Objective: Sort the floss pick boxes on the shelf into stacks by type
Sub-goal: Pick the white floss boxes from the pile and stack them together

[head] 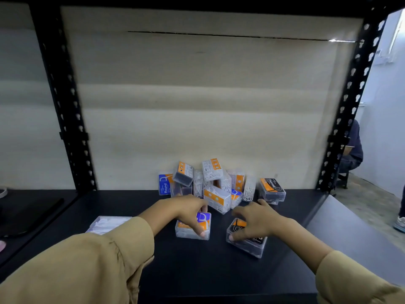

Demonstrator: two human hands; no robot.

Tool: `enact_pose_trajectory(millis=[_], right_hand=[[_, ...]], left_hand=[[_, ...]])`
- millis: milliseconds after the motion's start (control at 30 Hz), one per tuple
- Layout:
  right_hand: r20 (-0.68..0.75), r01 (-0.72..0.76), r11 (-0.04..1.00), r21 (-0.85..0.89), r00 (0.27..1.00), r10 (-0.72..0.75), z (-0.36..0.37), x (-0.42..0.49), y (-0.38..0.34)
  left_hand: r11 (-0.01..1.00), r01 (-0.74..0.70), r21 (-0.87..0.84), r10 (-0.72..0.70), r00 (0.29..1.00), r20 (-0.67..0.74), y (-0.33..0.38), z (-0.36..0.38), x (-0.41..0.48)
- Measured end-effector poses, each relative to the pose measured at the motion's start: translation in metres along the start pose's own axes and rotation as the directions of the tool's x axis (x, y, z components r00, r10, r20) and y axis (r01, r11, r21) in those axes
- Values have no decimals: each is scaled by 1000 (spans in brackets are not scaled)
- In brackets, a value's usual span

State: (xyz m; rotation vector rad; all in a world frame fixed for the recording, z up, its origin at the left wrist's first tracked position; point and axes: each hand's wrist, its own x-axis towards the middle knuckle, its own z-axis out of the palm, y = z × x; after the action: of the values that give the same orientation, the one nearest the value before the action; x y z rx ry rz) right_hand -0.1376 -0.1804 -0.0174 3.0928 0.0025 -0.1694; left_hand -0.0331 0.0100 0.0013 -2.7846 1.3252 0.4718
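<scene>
A jumbled pile of clear floss pick boxes (215, 183) with orange, blue and black labels lies at the back of the black shelf (197, 270). My left hand (188, 210) grips a clear box of white picks with a blue and orange label (205, 227) in front of the pile. To its right, my right hand (252, 219) grips a clear box of black picks with an orange and black label (252, 244). A charcoal box (272, 189) sits at the pile's right end. Another clear box of white picks (107, 223) lies apart at the left.
Black perforated uprights (65, 106) (350, 102) frame the shelf, with a beige board (197, 95) behind the pile. A seated person (352, 150) is at the right beyond the rack. A shoe (400, 223) shows at the far right edge.
</scene>
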Motion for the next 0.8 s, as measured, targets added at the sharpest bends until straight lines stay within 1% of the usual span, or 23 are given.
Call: enact_pose_trajectory(millis=[100,233,300,367,433,567,667,700,733,767,800], right_hand=[[-23,-34,998,58,999,35,-1,2,-11],[11,-100,973,210,995,100,-4,2,-19],[66,-132,920,368,991,116,-3,3,-17],[106,-169,819,549,985,133,0,1,-15],[107,-189,756,627,982,157,3,0,-13],[71,-179,701,690,981,181,7,-5,-8],[66,-181,661,728,979,195,12,-8,-4],[33,-165,673,721,978,205,15,-9,-1],[-26,-134,706,695,977,211,17,-11,1],[-96,-83,747,659,976,193,17,-13,4],[-167,-9,794,608,976,139,15,-16,5]], left_hand=[[999,14,-29,-15,999,-33,-2,5,-7],[1000,0,22,2,993,-119,-4,11,-14],[999,-2,40,8,988,-151,-5,14,-17],[999,-1,35,7,985,-170,-6,17,-20],[1000,-11,4,12,980,-198,-6,21,-22],[991,-39,-129,9,974,-227,-5,27,-28],[988,-63,-139,30,973,-227,-5,27,-33],[986,-71,-151,37,975,-221,-5,26,-35],[982,-78,-173,40,977,-211,-6,25,-37],[977,-82,-195,43,979,-200,-7,24,-39],[973,-86,-213,45,981,-190,-8,22,-40]])
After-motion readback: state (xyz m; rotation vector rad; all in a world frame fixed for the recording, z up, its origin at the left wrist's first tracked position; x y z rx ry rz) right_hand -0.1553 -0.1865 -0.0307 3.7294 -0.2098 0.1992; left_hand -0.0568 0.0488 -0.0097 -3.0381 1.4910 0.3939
